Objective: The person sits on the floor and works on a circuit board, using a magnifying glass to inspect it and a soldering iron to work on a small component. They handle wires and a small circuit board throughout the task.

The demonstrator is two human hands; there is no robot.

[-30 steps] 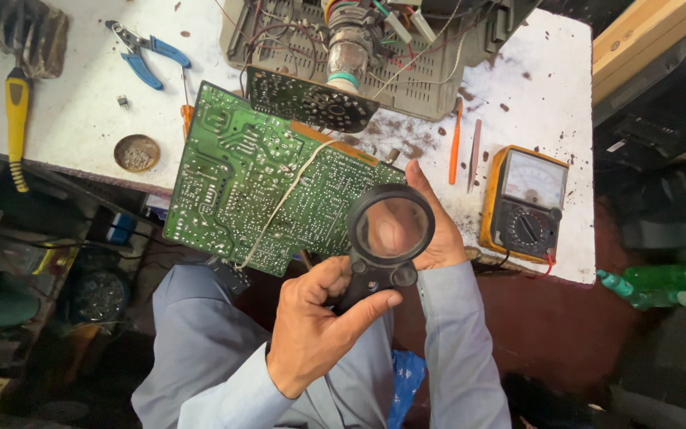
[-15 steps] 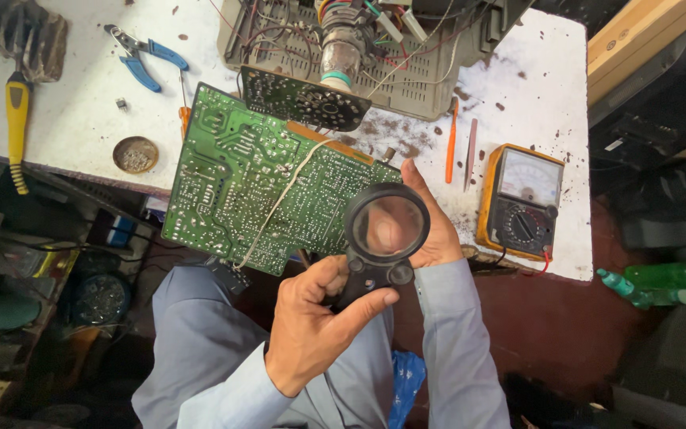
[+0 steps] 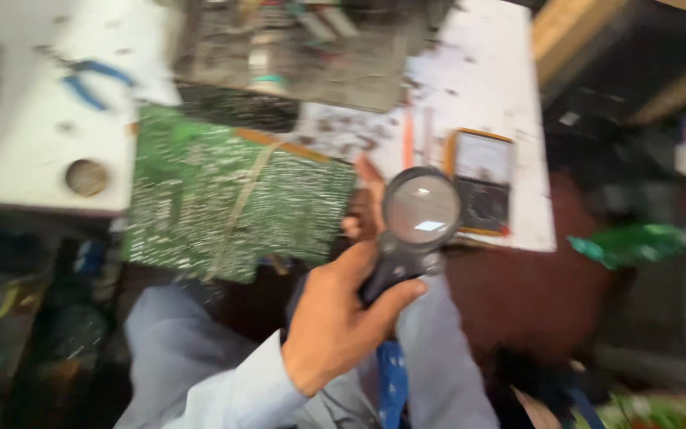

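Here the left hand [image 3: 331, 322] grips the magnifying glass [image 3: 418, 214]; the right hand [image 3: 363, 206] holds the circuit board [image 3: 232, 199] edge. Best held steady over the board.

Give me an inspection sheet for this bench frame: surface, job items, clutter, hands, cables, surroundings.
Surface: white worktable, stained and speckled; picture blurred.
Job's things: green circuit board overhanging the table edge; black magnifying glass held right of it.
Clutter: blue-handled pliers, round tin, yellow multimeter, open chassis.
Hands: left hand grips the magnifier handle; right hand at the board's right edge, mostly hidden.
Cables: pale lead across the board.
Surroundings: green crumpled wrapper; dark items below the table, unclear.
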